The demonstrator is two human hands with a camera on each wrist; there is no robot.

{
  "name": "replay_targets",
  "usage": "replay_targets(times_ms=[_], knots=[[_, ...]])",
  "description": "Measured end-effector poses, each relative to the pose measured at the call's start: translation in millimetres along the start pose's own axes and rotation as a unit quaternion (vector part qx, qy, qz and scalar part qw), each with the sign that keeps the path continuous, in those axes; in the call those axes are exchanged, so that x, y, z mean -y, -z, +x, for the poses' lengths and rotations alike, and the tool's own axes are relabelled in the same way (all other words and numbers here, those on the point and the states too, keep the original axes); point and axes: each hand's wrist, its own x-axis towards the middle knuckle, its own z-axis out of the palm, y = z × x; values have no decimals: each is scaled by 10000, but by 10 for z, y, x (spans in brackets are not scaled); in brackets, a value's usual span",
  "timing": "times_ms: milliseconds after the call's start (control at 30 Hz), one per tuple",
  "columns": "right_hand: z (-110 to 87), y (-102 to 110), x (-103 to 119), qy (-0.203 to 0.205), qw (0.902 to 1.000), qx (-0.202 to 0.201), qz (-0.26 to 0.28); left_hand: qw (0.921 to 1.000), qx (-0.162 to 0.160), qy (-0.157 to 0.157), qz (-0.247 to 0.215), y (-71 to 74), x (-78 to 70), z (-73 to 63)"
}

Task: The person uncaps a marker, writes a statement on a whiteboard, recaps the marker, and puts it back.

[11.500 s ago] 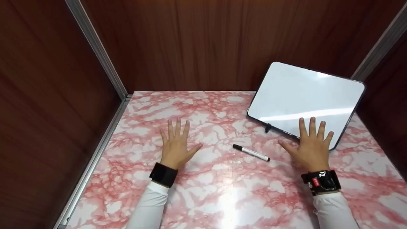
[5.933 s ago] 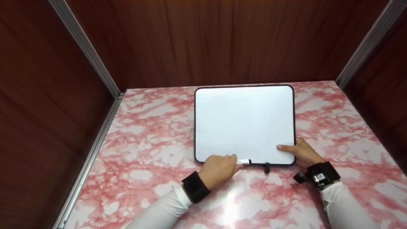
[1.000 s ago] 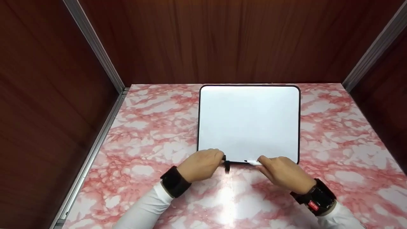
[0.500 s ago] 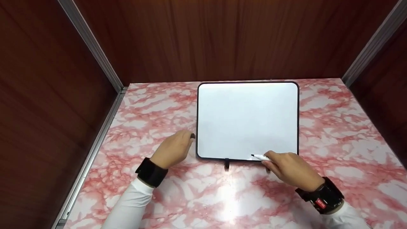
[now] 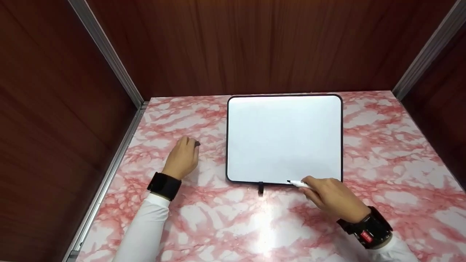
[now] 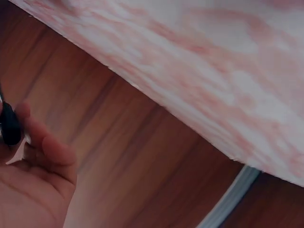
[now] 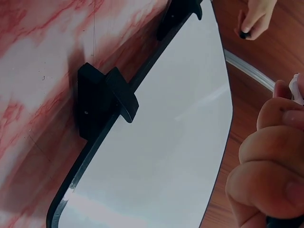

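My right hand (image 5: 333,198) grips an uncapped whiteboard marker (image 5: 300,184), its black tip pointing left over the lower edge of the whiteboard (image 5: 284,138). In the right wrist view the curled fingers (image 7: 270,147) show, with the marker's pale tip end (image 7: 295,88) above them. Left of the board, above the table, my left hand (image 5: 181,156) pinches the black marker cap (image 5: 197,143). The left wrist view shows this cap (image 6: 10,126) between the fingertips at the left edge.
A black clip (image 5: 260,188) sticks out from the board's lower edge; the right wrist view shows two such clips (image 7: 102,102) on the frame. The red-and-white marbled table (image 5: 225,218) meets brown wood panels (image 5: 240,47) at the back and sides.
The board went from slanted at right to straight near the middle. The marker was picked up from the table, then uncapped. Lately my left hand moved left with the cap.
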Motion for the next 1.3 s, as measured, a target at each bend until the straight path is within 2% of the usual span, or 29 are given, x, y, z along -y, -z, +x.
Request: replay_targets(times_ms=[100, 200, 433, 600, 833, 1300], knots=[[-12, -12, 1, -76, 9999, 18, 67, 9987, 157, 476, -60, -16, 148, 25], [-14, -29, -5, -163, 9997, 49, 160, 9958, 439, 806, -54, -33, 246, 31], [-5, -65, -18, -258, 9995, 82, 182, 9867, 946, 1313, -143, -86, 288, 23], [2, -79, -6, -198, 9996, 60, 179, 9844, 1149, 1330, -24, -131, 267, 1], [3, -97, 5, -165, 9997, -23, 153, 9873, 1112, 1128, 72, -191, 289, -12], [8, -104, 8, -310, 9992, 98, 248, 9841, 1270, 1242, -15, -226, 317, -41]])
